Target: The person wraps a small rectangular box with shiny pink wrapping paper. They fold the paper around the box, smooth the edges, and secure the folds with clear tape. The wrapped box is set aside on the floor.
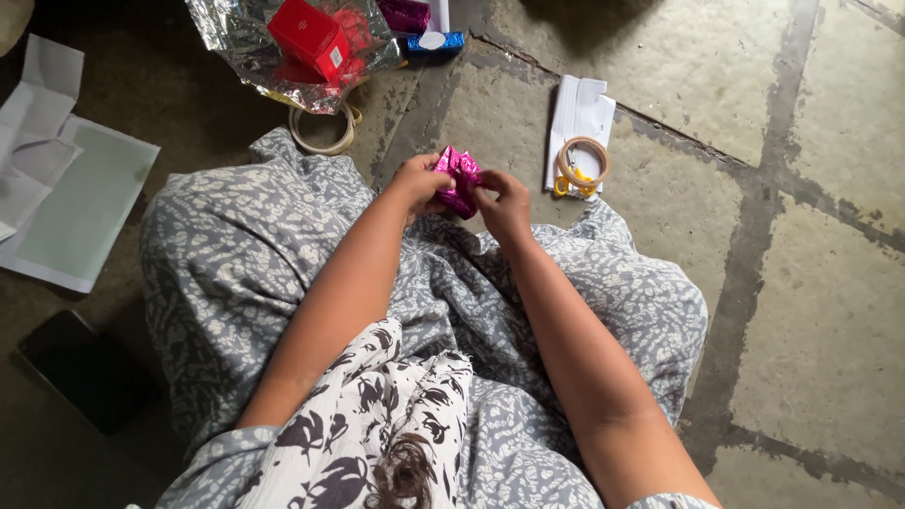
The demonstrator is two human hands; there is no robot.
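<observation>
Both hands meet over the lap, just above the knees, and between them they pinch a small crumpled bundle of shiny magenta foil (pixel 458 179): the left hand (pixel 418 184) closes its fingers on the bundle's left side, and the right hand (pixel 502 203) grips its right side with curled fingers, so the foil is touched by both and held clear of the grey patterned cloth (pixel 245 273) that covers the legs. Beyond the left hand, on the stone floor (pixel 830 311), lies a roll of tape (pixel 325 134), and further on a sheet of silver foil (pixel 247 47) carries a red box (pixel 309 38). Beyond the right hand lies a folded white paper (pixel 578 113) with a tape ring (pixel 583 162) and yellow-handled scissors (pixel 571 185) on it. Well off to the left of the left hand are white paper sheets (pixel 66 203) and a dark phone (pixel 83 369).
</observation>
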